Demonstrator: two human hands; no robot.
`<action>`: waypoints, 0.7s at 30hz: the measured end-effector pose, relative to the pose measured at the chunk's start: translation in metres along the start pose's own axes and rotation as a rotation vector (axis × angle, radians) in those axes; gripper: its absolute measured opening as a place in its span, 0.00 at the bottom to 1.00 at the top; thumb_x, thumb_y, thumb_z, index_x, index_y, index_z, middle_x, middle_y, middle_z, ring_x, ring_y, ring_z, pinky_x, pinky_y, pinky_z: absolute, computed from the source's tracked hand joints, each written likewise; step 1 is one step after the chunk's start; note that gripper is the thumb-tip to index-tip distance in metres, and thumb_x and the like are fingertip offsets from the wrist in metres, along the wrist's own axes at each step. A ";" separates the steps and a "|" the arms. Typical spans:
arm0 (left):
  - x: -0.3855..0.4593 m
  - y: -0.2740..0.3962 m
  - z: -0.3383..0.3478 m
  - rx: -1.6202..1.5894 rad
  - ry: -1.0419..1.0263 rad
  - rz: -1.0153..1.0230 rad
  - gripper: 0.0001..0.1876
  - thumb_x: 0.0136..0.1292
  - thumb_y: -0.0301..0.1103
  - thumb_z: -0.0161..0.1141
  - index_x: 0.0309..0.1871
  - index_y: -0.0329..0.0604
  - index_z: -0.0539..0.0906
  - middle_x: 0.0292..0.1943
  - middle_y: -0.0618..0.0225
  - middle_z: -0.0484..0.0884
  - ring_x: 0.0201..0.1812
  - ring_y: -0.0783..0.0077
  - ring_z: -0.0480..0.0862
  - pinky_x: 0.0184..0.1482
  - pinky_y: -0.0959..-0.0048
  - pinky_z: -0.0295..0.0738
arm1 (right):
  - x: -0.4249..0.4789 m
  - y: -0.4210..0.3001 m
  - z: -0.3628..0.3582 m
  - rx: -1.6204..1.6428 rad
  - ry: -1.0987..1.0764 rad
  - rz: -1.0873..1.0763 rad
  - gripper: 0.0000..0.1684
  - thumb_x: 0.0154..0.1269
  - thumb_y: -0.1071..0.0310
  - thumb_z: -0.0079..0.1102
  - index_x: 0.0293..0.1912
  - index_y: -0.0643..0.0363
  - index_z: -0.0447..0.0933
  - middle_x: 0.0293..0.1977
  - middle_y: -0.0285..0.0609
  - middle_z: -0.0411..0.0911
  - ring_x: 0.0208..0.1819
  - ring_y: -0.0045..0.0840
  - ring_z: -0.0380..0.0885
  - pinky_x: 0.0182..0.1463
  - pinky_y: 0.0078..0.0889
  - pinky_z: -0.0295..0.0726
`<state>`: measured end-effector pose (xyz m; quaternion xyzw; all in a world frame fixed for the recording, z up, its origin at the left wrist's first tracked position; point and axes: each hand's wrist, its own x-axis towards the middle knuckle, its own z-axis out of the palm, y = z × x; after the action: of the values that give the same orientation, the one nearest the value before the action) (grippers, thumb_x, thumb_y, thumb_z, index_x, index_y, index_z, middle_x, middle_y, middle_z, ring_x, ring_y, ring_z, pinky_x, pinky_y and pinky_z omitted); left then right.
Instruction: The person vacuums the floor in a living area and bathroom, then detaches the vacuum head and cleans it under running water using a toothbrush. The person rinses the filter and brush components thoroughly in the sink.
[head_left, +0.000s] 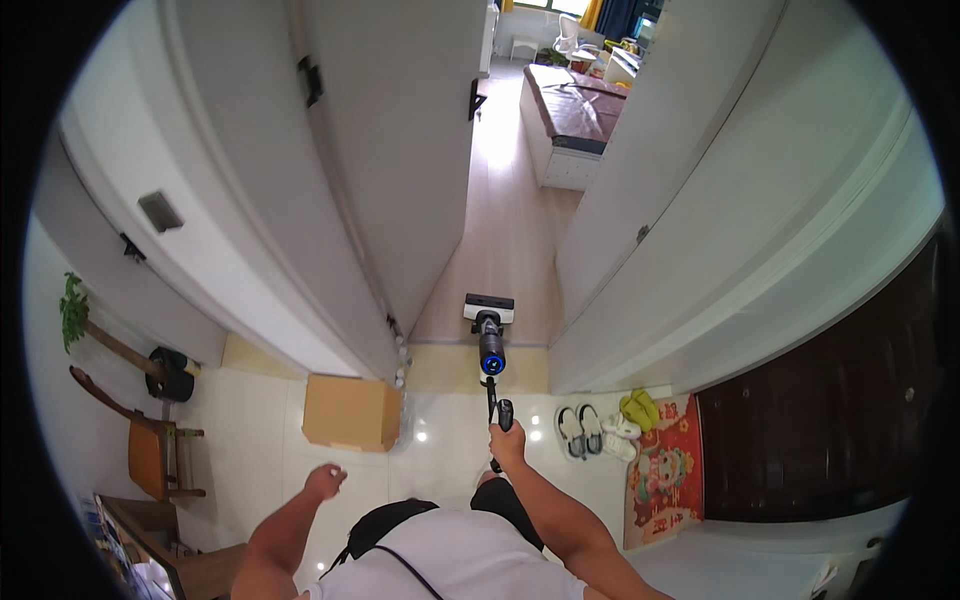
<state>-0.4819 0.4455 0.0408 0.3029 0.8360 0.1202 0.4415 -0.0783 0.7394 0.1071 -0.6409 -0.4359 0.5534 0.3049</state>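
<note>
My right hand (510, 445) grips the black handle of an upright cordless floor cleaner (492, 352). A blue ring glows on the round display at the top of its body. Its wide floor head (489, 306) rests on the pale wood floor (499, 247), just past the doorway threshold. The cleaner leans back towards me. My left hand (325, 482) hangs free at my side with its fingers curled. A small whitish spot shows at those fingers; whether it is a held object is unclear. Below that hand lies glossy white tile (352, 480).
A cardboard box (351, 413) stands left by the door frame. A white door (390, 150) stands ajar. Beyond is a bed (574, 105). Sneakers (580, 431) and a red doormat (664, 472) lie right, near a dark door (810, 405). A wooden chair (150, 457) and potted plant (171, 375) stand left.
</note>
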 end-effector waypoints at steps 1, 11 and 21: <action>-0.001 0.001 0.009 0.012 -0.024 -0.040 0.24 0.70 0.52 0.66 0.55 0.40 0.87 0.32 0.58 0.91 0.30 0.64 0.91 0.43 0.62 0.86 | 0.022 -0.014 -0.006 0.117 -0.041 0.071 0.09 0.65 0.69 0.64 0.37 0.60 0.72 0.21 0.38 0.74 0.19 0.23 0.75 0.22 0.31 0.75; -0.025 0.052 0.062 0.497 -0.279 0.149 0.18 0.72 0.47 0.62 0.35 0.43 0.92 0.29 0.62 0.90 0.31 0.64 0.90 0.41 0.63 0.83 | 0.198 -0.127 0.006 0.215 -0.085 0.153 0.10 0.64 0.70 0.64 0.38 0.63 0.72 0.22 0.41 0.76 0.19 0.25 0.78 0.22 0.31 0.76; 0.165 0.180 0.027 0.444 -0.147 0.152 0.13 0.66 0.43 0.64 0.34 0.43 0.91 0.27 0.61 0.89 0.32 0.59 0.91 0.40 0.58 0.85 | 0.350 -0.201 0.043 0.275 -0.072 0.194 0.08 0.64 0.72 0.64 0.34 0.63 0.74 0.20 0.40 0.74 0.17 0.26 0.75 0.21 0.34 0.74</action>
<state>-0.4584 0.6864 -0.0002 0.4622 0.7824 -0.0559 0.4136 -0.1621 1.1365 0.1189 -0.6122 -0.3028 0.6571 0.3191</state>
